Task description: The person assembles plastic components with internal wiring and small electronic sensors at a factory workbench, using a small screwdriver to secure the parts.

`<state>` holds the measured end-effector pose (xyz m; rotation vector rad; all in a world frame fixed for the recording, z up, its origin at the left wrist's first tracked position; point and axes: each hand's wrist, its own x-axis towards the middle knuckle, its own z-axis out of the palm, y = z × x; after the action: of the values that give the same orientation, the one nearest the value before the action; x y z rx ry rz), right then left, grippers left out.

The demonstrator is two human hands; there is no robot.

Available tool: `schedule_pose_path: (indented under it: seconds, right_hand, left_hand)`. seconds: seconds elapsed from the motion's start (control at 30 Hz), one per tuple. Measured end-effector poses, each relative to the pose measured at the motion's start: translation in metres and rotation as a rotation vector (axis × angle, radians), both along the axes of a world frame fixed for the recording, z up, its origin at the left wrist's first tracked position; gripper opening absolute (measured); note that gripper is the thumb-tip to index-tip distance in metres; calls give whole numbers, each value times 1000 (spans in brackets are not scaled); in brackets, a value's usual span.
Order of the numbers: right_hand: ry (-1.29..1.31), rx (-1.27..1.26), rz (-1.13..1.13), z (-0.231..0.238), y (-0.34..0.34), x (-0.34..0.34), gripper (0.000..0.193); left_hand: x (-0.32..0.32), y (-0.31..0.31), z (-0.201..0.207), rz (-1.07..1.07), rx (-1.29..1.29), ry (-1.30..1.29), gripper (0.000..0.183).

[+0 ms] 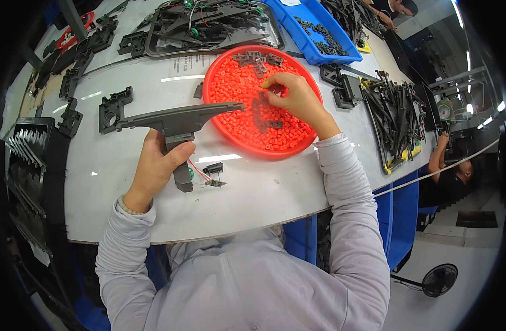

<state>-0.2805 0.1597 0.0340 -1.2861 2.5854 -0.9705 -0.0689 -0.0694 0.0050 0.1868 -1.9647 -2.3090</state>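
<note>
My left hand [153, 165] is wrapped round the stem of a dark grey T-shaped plastic part [178, 121], holding it above the white table. The part's long curved crossbar reaches over the near left rim of a round red tray [207, 88]. Small red plastic pieces [231, 83] fill this tray, with several dark grey clips [258, 57] lying on top. Above the pieces, my right hand [297, 99] is closed in a pinch; what sits between its fingertips is too small to make out. Below the T-shaped part, a small circuit board [215, 182] with thin wires hangs or lies by its stem.
Behind the tray stand a metal tray [149, 47] of dark parts and a blue bin [313, 58] of small pieces. Long dark parts [399, 116] are heaped at right. Dark brackets [110, 113] lie at left, near a black rack [15, 165]. Other people sit at far right.
</note>
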Motion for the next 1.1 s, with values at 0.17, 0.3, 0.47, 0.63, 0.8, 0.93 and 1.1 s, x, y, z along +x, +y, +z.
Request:
schedule_pose_path:
  seconds: [0.17, 0.3, 0.47, 0.63, 0.8, 0.93, 1.1]
  right_hand:
    - [60, 22, 62, -4, -2, -2, 17]
    - [125, 14, 83, -5, -2, -2, 17]
    - [89, 13, 10, 3, 3, 1, 17]
    - [123, 34, 60, 2, 7, 7, 16]
    - [179, 55, 96, 0, 7, 8, 17]
    - [154, 93, 112, 4, 8, 10, 20]
    - [202, 111, 115, 3, 12, 14, 22]
  left_hand:
    - [1, 2, 3, -11, 7, 4, 42]
    - [1, 1, 3, -12, 3, -1, 41]
    - [1, 1, 2, -12, 3, 13, 42]
    - [2, 1, 3, -10, -6, 3, 42]
    - [0, 1, 4, -6, -13, -9, 42]
    - [0, 0, 3, 1, -15, 0, 42]
    - [1, 1, 2, -5, -3, 13, 42]
